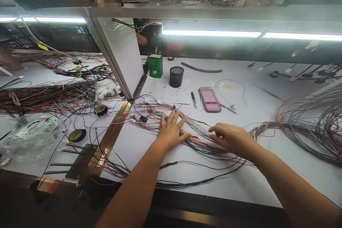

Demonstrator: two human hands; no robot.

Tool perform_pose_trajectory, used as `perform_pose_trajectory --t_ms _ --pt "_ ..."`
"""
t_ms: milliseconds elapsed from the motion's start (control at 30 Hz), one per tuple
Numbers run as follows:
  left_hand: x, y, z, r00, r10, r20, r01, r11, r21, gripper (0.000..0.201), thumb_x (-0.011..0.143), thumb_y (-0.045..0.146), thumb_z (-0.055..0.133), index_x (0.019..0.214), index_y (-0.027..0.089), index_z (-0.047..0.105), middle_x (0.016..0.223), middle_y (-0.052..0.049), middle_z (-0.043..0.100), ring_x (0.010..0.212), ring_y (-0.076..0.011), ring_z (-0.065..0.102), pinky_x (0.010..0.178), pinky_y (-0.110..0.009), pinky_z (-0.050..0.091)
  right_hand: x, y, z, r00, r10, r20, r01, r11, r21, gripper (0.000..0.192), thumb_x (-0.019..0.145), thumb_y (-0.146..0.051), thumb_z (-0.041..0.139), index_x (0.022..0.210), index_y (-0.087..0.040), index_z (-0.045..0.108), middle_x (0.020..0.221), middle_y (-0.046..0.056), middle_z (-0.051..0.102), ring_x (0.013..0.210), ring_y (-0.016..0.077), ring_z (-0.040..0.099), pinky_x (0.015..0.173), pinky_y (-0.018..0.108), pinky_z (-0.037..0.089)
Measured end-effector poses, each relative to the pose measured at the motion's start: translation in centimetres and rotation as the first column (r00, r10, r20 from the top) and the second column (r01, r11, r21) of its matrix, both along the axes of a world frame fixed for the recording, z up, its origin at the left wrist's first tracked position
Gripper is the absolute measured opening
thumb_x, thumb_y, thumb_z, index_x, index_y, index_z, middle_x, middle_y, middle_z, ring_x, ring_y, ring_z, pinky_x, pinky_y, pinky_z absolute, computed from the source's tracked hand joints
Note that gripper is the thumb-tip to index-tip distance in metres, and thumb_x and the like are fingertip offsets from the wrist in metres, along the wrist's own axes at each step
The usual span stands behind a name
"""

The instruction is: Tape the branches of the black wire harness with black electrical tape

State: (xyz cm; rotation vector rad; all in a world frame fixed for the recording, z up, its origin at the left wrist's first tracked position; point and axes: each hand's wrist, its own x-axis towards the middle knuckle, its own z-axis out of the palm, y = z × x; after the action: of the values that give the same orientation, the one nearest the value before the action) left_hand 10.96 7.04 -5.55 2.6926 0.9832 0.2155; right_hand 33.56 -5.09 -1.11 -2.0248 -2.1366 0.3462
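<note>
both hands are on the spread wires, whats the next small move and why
Probably close the right hand on one strand of the coloured wire bundle. The left hand lies flat with spread fingers pinning the wires to the white table, and neither hand has a grip yet.

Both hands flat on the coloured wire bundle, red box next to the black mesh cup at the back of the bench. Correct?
Not quite: the box beside the black mesh cup is green, not red, as the head view shows. The rest holds: the left hand and right hand both lie on the coloured wire bundle on the white bench.
</note>
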Motion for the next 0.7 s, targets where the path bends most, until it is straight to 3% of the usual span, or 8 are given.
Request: perform_pose_trajectory --t_ms 67,133,200,267,367,433,533,700 --pt "0.2 -0.5 0.4 0.995 -0.067 0.068 0.063 0.995 0.072 0.071 0.087 0.067 0.033 0.146 0.028 0.028 0.157 -0.006 0.009 0.145 -0.0251 0.002 0.114 -0.057 -0.002 -1.2 -0.9 0.1 0.993 0.108 -0.041 -0.112 0.989 -0.095 0.03 0.093 -0.041 0.039 0.088 -0.026 0.065 0.084 0.001 0.063 0.075 0.0148 0.058 0.065 0.027 0.041" --pt "0.5 -1.0 0.6 0.974 -0.194 0.113 0.183 0.977 0.106 0.066 0.09 0.064 0.028 0.144 0.027 0.032 0.157 -0.003 0.014 0.145 -0.0208 0.004 0.116 -0.051 -0.003 -1.9 -0.9 -0.3 0.992 0.118 -0.053 -0.124 0.983 -0.133 0.036 0.094 -0.04 0.035 0.081 -0.026 0.065 0.082 0.002 0.063 0.074 0.015 0.058 0.065 0.027 0.041" --pt "0.7 -1.6 0.3 0.95 -0.293 0.109 0.287 0.955 0.072 0.063 0.091 0.063 0.026 0.142 0.026 0.036 0.155 -0.003 0.022 0.144 -0.0192 0.011 0.116 -0.05 0.0 -1.9 0.1 -1.0 0.998 -0.003 -0.066 -0.001 0.998 -0.062 0.032 0.093 -0.039 0.036 0.088 -0.026 0.065 0.085 0.002 0.064 0.077 0.0159 0.058 0.068 0.028 0.042" --pt "0.8 -1.8 -0.1 0.937 -0.338 0.088 0.338 0.941 0.012 0.062 0.091 0.063 0.029 0.14 0.027 0.038 0.152 -0.004 0.03 0.142 -0.0206 0.018 0.116 -0.052 0.005 -1.4 1.7 -1.7 0.979 -0.185 -0.09 0.185 0.983 -0.015 0.028 0.091 -0.035 0.04 0.107 -0.025 0.061 0.098 0.004 0.064 0.083 0.0166 0.059 0.075 0.029 0.042" --pt "0.7 -1.9 -0.5 0.94 -0.329 0.087 0.333 0.942 -0.032 0.061 0.09 0.062 0.034 0.14 0.027 0.037 0.149 -0.006 0.037 0.141 -0.0224 0.022 0.115 -0.053 0.01 -0.8 4.3 -2.0 0.948 -0.308 -0.076 0.298 0.947 -0.118 0.032 0.083 -0.03 0.05 0.112 -0.021 0.06 0.106 0.008 0.063 0.084 0.0177 0.059 0.075 0.03 0.042" --pt "0.6 -1.9 -0.4 0.947 -0.307 0.098 0.312 0.95 -0.034 0.061 0.09 0.061 0.035 0.141 0.027 0.037 0.147 -0.006 0.039 0.14 -0.0229 0.024 0.114 -0.053 0.012 -0.8 5.5 -1.8 0.957 -0.281 -0.073 0.264 0.946 -0.188 0.021 0.077 -0.028 0.056 0.093 -0.02 0.066 0.094 0.007 0.066 0.079 0.0184 0.059 0.07 0.029 0.041" --pt "0.6 -2.0 -0.2 0.951 -0.296 0.096 0.299 0.954 -0.03 0.059 0.09 0.061 0.037 0.137 0.027 0.042 0.147 -0.008 0.038 0.139 -0.0233 0.025 0.114 -0.053 0.013 -1.0 6.1 -0.9 0.96 -0.259 -0.106 0.229 0.945 -0.232 0.008 0.073 -0.025 0.059 0.073 -0.018 0.064 0.076 0.005 0.065 0.074 0.0185 0.058 0.064 0.028 0.039" --pt "0.6 -2.1 -0.1 0.953 -0.287 0.098 0.292 0.956 -0.038 0.056 0.088 0.063 0.038 0.133 0.03 0.047 0.15 -0.007 0.032 0.141 -0.0241 0.021 0.114 -0.055 0.012 -0.5 5.9 0.3 0.922 -0.285 -0.261 0.185 0.919 -0.349 0.019 0.086 -0.029 0.045 0.086 -0.018 0.06 0.082 0.005 0.068 0.066 0.0125 0.06 0.056 0.023 0.043"
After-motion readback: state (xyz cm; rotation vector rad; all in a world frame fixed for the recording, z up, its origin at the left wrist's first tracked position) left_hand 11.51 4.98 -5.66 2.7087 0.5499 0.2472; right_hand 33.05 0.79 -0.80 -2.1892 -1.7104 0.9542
